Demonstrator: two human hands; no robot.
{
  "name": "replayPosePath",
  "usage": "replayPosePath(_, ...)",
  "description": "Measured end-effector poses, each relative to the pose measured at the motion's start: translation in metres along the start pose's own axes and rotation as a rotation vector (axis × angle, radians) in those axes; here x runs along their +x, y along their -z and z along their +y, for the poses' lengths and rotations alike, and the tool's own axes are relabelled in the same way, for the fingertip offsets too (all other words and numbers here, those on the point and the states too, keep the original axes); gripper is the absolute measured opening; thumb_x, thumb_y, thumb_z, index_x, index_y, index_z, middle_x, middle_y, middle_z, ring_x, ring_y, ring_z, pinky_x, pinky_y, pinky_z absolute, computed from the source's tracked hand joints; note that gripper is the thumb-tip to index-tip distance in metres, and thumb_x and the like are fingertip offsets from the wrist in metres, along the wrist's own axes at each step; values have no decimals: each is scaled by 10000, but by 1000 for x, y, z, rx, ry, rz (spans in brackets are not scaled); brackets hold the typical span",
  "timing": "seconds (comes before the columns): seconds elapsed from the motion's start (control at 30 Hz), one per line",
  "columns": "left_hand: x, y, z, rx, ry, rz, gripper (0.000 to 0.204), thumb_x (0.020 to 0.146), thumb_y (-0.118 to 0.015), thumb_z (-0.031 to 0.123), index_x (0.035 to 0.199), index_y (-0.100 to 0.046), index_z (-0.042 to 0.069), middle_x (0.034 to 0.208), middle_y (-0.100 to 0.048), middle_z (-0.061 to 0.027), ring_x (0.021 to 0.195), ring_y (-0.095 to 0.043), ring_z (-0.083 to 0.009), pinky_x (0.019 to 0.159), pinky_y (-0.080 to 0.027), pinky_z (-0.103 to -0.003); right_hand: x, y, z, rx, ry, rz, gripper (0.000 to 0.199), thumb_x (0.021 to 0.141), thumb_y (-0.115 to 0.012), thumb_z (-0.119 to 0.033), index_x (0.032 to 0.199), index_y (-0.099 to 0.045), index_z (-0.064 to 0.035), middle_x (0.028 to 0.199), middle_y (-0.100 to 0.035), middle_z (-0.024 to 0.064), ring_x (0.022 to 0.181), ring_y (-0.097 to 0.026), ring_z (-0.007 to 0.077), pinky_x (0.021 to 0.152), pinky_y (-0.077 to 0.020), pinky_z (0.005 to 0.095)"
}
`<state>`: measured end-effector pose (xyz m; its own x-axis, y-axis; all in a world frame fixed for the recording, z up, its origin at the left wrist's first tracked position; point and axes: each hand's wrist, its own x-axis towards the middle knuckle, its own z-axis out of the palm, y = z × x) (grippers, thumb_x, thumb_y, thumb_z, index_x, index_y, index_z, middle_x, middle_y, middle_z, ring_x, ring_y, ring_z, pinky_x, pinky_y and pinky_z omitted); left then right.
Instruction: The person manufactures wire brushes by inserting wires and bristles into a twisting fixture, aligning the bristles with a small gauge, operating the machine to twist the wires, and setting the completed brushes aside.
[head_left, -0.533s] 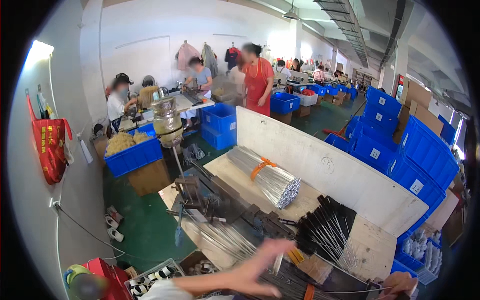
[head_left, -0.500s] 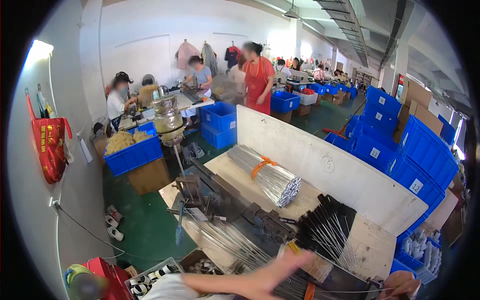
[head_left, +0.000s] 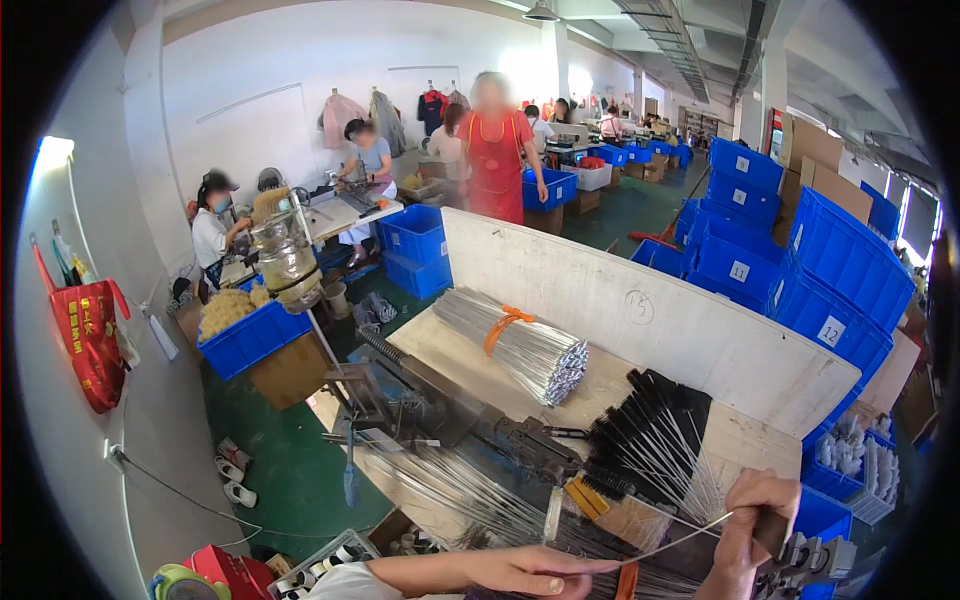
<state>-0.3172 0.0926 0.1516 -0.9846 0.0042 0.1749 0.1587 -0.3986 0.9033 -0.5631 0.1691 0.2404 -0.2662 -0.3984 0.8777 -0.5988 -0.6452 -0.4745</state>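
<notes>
My right hand (head_left: 755,512) is closed on one end of a thin metal rod (head_left: 675,543) at the lower right. The rod slants down to my left hand (head_left: 530,572), whose fingertips close on its other end. Beneath my hands lie loose metal rods (head_left: 450,482), with an orange tie (head_left: 627,580) around some of them by my left fingertips. Just beyond are black-bristled brushes with metal stems (head_left: 640,435), fanned out on the table. A dark metal bench machine (head_left: 535,447) stands left of the brushes, with a yellow block (head_left: 585,497) near its end.
A thick rod bundle (head_left: 520,345) with an orange band lies on the table (head_left: 420,345) before an upright white board (head_left: 620,290). Blue crates (head_left: 740,262) stack up at right. Beyond the board stands a person in a red apron (head_left: 495,170); others sit working behind.
My left hand, spread and blurred before, now has its fingers together on the rod. My right hand has risen and moved left from the lower right. The aproned person has turned; the view has shifted.
</notes>
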Motion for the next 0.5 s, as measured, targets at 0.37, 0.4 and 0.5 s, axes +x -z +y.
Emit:
replayPosePath(0.37,-69,28,-16,281,-124,850,329,1046,-438,222,1134,-651,-12,673,-439,51,610,-377,-42,556,-322,-212,-204,-83,45,234,-911,-535,421,1038,-465,-278,1386,-462,-41,867,-650,54,625,-592,130,570,-498,260)
replayPosePath(0.4,-58,25,-19,273,-100,854,331,1048,-435,229,1176,-632,-4,667,-426,51,597,-368,-41,546,-320,-212,-197,-101,31,314,-1053,-420,399,1033,-477,-269,1355,-489,-35,807,-634,49,582,-561,121,537,-472,262)
replayPosePath(0.5,-34,21,-10,241,-136,671,385,1047,-435,217,1382,-503,39,648,-433,44,561,-401,-56,534,-348,-224,-159,-113,12,378,-1152,-381,296,1020,-505,-220,1224,-564,-15,681,-568,23,523,-477,78,468,-383,263)
